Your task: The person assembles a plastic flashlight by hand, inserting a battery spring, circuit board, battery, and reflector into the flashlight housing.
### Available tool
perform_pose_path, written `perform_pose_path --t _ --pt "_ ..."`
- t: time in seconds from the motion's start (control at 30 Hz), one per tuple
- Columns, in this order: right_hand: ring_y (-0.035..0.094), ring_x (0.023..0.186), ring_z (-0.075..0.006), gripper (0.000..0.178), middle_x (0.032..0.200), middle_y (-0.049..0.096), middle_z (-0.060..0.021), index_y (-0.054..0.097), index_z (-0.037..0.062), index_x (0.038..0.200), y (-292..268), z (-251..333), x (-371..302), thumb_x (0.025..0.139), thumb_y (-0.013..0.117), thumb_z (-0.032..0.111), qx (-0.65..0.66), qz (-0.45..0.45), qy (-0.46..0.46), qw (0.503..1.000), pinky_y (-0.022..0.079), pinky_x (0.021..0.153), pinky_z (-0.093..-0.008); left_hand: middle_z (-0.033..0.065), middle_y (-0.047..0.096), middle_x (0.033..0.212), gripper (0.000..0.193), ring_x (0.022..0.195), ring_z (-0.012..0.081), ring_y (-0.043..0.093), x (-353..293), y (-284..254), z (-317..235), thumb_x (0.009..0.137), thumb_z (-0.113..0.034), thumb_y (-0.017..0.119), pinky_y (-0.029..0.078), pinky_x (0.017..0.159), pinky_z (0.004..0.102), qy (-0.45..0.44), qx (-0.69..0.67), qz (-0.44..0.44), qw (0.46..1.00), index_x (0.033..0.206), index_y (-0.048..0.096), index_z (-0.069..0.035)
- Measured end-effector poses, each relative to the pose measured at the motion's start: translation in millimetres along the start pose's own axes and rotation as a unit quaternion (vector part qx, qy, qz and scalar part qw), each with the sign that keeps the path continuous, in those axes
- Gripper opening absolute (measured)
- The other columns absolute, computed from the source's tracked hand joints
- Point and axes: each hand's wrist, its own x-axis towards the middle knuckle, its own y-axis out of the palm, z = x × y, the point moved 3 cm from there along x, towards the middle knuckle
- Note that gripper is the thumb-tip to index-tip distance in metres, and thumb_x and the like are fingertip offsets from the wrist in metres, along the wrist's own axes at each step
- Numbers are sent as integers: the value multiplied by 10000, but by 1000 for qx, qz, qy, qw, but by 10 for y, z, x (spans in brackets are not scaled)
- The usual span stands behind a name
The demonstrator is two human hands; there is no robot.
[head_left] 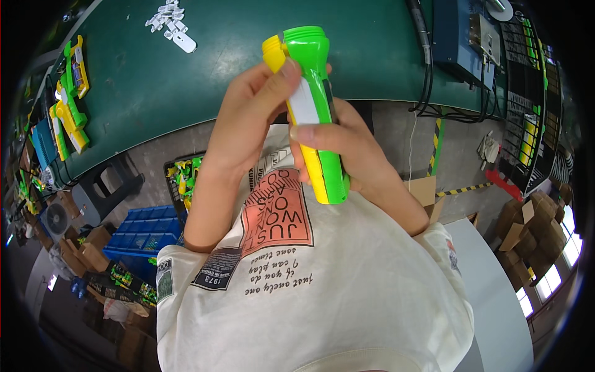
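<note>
Gripping a yellow-and-green casing (321,99) near its threaded end (306,37), the left hand (251,99) sits opposite the right hand (347,139), which clasps it lower down, thumb (316,135) against the white panel (304,105). Beyond the left hand, small white pieces (170,23) lie on a green table (372,68).

- The middle of the view is bright and evenly lit; the white shirt (372,279) shows only soft shading in its folds.
- Daylight-white windows (549,284) glare at the right, their panes washed out.
- Small glints sit on the glossy green and yellow casing (307,108), which looks fairly sharp.
- The green tabletop (142,87) has an even tone, its near edge bent into a curve.
- Toward the left, the fan (56,218) and clutter turn dim and soft.
- Black vignetting swallows the corners.
</note>
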Motion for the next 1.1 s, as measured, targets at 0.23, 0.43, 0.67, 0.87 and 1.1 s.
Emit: perform_pose_path --t 0.23,0.43,0.67,0.87,1.1 --pt "565 462 -182 396 668 567 -146 499 -22 1045 -51 -58 21 839 573 308 43 12 -5 999 489 410 -270 240 576 1187 611 1064 320 594 69 51 55 945 -481 477 488 922 410 -45 -106 52 992 1257 482 44" --pt "554 442 -189 404 665 566 -147 501 -18 1059 -51 -56 50 842 577 314 68 38 8 997 462 381 -267 229 568 1211 579 1081 302 586 117 18 95 936 -436 510 477 941 407 -30 -129 49 990 1293 456 17" --pt "558 448 -186 403 666 569 -141 499 -9 1065 -46 -72 63 838 578 315 74 38 20 996 457 384 -270 197 548 1264 525 1076 277 592 211 -91 82 895 -289 590 472 943 391 36 -112 16 993 1317 441 -14" --pt "621 651 -190 444 772 601 -100 477 -17 1062 -60 -19 17 706 701 124 -85 -24 -32 996 539 587 -327 132 608 1195 301 1071 183 579 164 -186 15 872 -112 632 442 939 331 55 -219 46 973 1156 553 -49" --pt "624 547 -183 499 768 625 -125 482 -31 1062 -214 -82 35 657 756 64 -14 70 -4 997 517 489 -296 202 540 1302 306 1134 223 564 139 -204 -2 851 -62 656 437 978 351 104 -202 100 969 1137 550 -29"
